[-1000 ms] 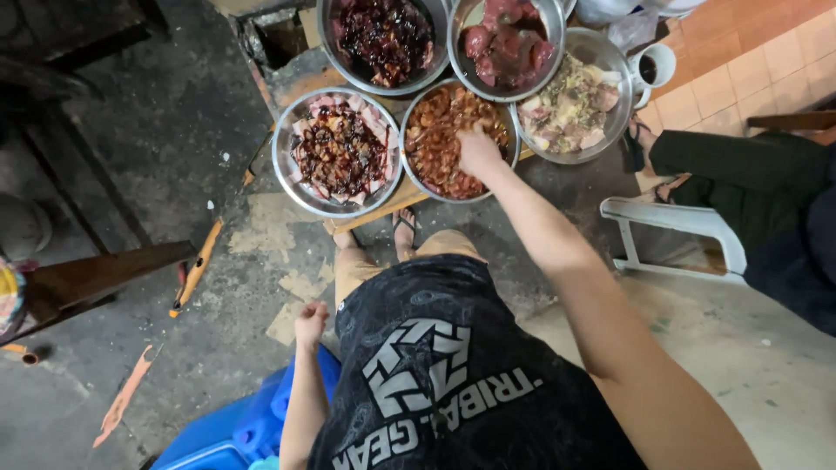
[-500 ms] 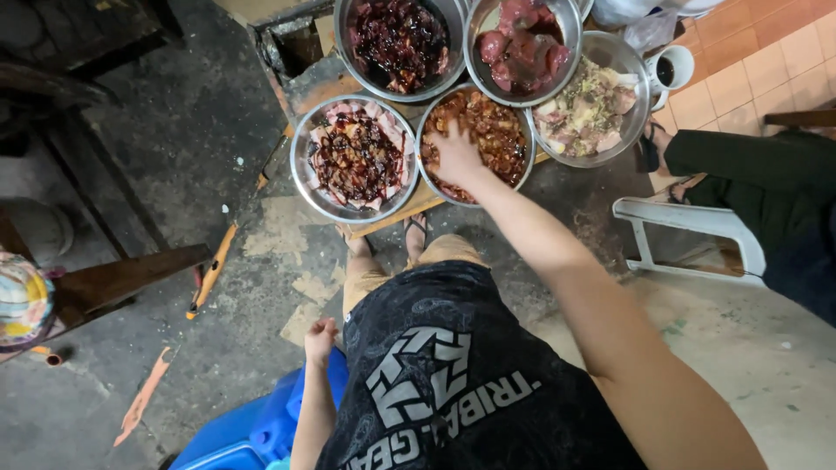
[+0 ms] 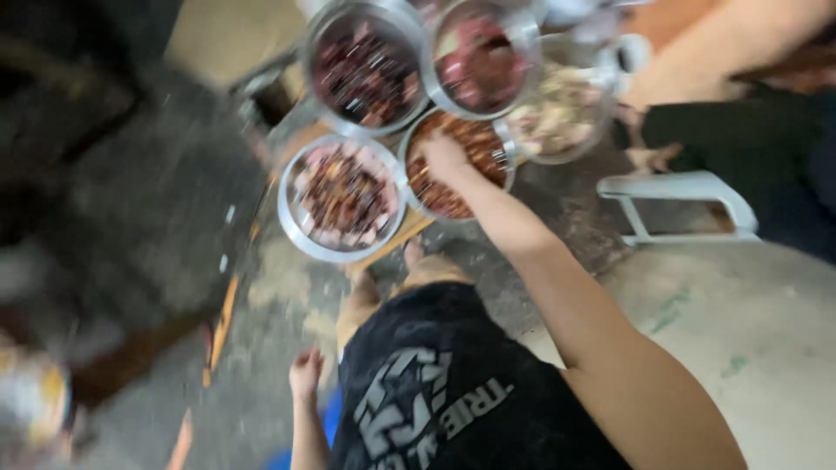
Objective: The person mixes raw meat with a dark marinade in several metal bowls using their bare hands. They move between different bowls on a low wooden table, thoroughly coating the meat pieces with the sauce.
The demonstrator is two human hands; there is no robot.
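View swung left, blurred | right hand (image 3: 444, 155) still in brown-meat bowl (image 3: 500, 182) | fingers' state unclear

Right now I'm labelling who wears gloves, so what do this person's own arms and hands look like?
Both are bare: no gloves, sleeves, watch or rings visible on the right hand or the left hand, though the picture is blurred. The only clothing is a black printed garment with white lettering.

There is only one view, from a camera on the person's head. It looks steeply down over the chest and legs to the floor (image 3: 740, 348) and the metal bowls (image 3: 344, 198) ahead, from standing height it seems; the picture is motion-blurred.
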